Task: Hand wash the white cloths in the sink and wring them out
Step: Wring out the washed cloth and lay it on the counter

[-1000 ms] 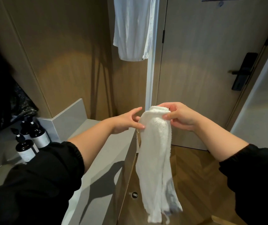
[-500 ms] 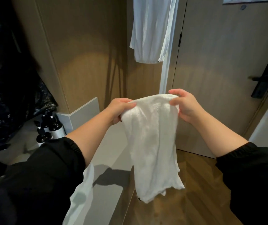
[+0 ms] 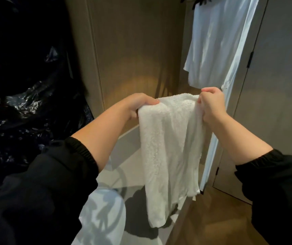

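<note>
The person holds a white cloth (image 3: 170, 147) up by its top edge, the left hand (image 3: 141, 105) gripping one corner and the right hand (image 3: 211, 105) clenched on the other, so it hangs above the far edge of the pale grey counter (image 3: 129, 156). Behind it stands a wood-panelled wall (image 3: 133, 50). A white garment (image 3: 216, 41) hangs upper right beside a grey door (image 3: 279, 85). Crumpled black plastic (image 3: 26, 85) fills the left, and a wooden floor (image 3: 212, 218) shows lower right.

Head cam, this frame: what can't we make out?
Head view:
- Left hand and right hand: some fingers hidden behind the cloth.
- Hanging garment: top cut off by upper edge.
- Pale shape at bottom: partly behind left sleeve; sink or cloth, cannot tell.
- Black plastic: too dark to read.
</note>
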{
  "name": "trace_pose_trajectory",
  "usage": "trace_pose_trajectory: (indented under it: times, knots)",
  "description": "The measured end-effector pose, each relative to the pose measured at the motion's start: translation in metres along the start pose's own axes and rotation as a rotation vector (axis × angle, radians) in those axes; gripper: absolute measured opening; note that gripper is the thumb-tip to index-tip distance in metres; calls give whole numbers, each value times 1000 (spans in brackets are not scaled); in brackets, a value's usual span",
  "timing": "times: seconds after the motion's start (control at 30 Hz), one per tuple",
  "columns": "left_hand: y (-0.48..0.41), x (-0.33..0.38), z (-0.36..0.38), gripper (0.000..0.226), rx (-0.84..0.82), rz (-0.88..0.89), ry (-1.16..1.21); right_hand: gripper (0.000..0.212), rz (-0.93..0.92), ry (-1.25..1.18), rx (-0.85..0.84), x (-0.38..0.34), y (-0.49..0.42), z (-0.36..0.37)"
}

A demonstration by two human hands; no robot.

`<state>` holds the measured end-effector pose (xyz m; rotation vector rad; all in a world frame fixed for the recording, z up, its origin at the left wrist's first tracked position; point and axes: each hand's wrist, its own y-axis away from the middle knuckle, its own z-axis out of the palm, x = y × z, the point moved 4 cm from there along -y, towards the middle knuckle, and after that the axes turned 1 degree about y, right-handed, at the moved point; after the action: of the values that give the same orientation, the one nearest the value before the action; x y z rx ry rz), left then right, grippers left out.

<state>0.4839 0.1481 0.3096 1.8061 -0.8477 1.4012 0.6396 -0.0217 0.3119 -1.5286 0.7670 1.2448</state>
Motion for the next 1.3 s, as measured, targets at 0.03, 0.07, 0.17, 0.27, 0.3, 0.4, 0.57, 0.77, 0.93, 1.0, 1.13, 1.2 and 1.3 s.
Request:
trace_pose_trajectory:
  times: [0.03, 0.07, 0.17, 0.27, 0.3, 0.4, 0.57, 0.77, 0.93, 1.0, 1.13, 1.2, 1.3]
  knots:
    - [-9, 5, -11, 23, 51, 6, -44, 35, 29, 24, -30, 3, -14, 13]
    - [-18, 8, -22, 24, 116, 18, -97, 34, 56, 66, -71, 9, -27, 27]
    - [-47, -2, -49, 22, 361, 73, -431, 33, 69, 254, -254, 44, -52, 74]
    - [-70, -41, -60, 11, 538, 137, -666, 35, -33, 355, -400, 91, -58, 113]
    - [-76, -58, -63, 11, 590, 144, -664, 36, -67, 358, -425, 105, -58, 122]
    - [-80, -105, -64, 10, 656, 179, -692, 29, -140, 386, -482, 143, -51, 137]
    - [-71, -205, -61, 25, 78, -165, -868, 18, 151, 518, -1097, 215, -12, 127]
    - [-70, -302, -22, 50, 127, -193, -1107, 41, -176, 856, -998, 290, 31, 142]
    - [-69, -359, 13, 59, 187, -254, -1101, 60, -247, 1220, -1088, 347, 77, 151]
    - [-76, -360, 14, 59, 251, -225, -1110, 63, -285, 1228, -1054, 353, 70, 153]
    - [-98, -356, 15, 58, 311, -216, -1055, 59, -344, 1259, -1083, 362, 38, 169]
    - [-102, -355, 16, 59, 315, -232, -1041, 60, -349, 1299, -1098, 360, 32, 173]
    - [-84, -355, 14, 59, 316, -220, -1023, 59, -287, 1319, -1049, 353, 49, 172]
